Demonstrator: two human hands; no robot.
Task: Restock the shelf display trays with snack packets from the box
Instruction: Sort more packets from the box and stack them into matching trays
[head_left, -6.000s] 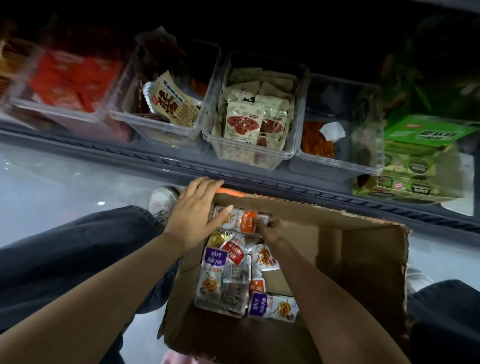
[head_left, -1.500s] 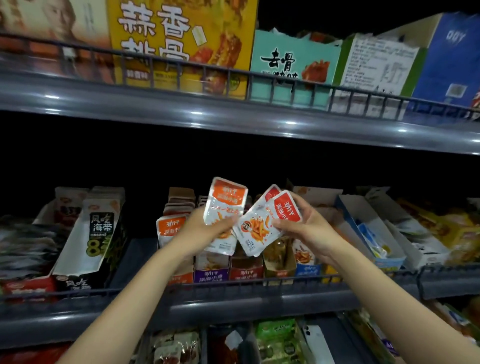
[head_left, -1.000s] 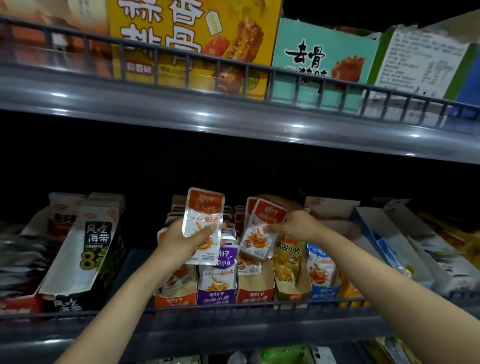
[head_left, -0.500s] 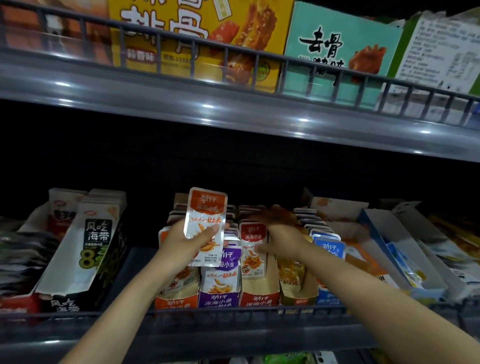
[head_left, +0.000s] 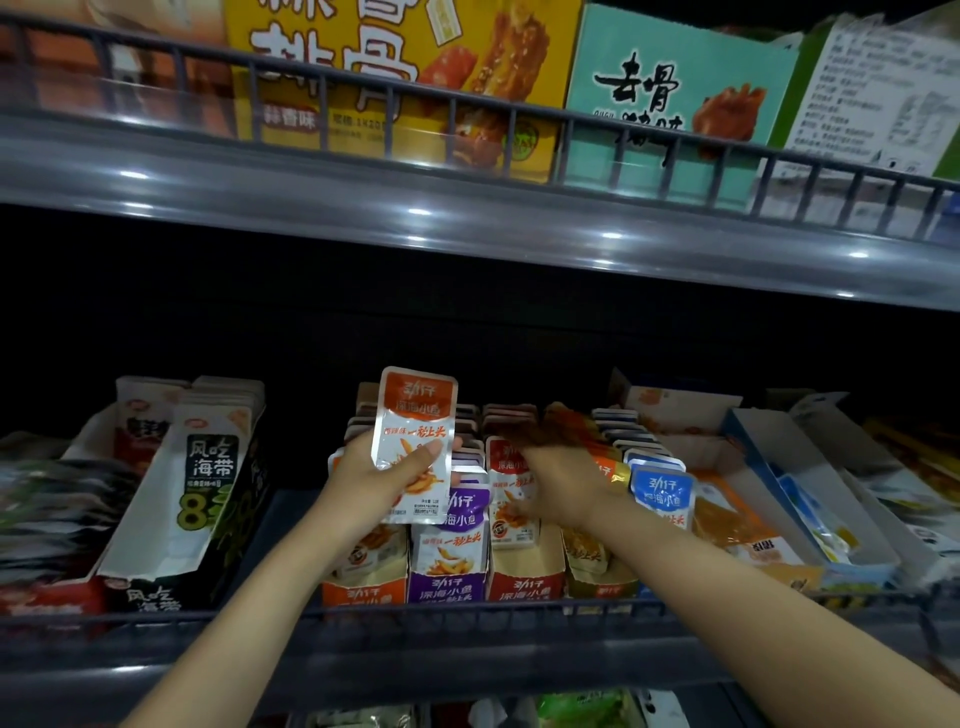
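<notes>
Head view: the left hand (head_left: 363, 486) pinches a glossy, foil-like orange-topped fish snack packet (head_left: 415, 431), flat with rounded corners, holding it upright above the orange cardboard tray (head_left: 363, 592) on the middle shelf. The right hand (head_left: 561, 475), blurred by motion, reaches among the thin upright packets of the red tray (head_left: 524, 584); whether it grips anything cannot be told. The supply box is out of sight. The slick packet could slip from the thumb, or a careless push could tip the filed rows toward the wire rail (head_left: 467, 616).
</notes>
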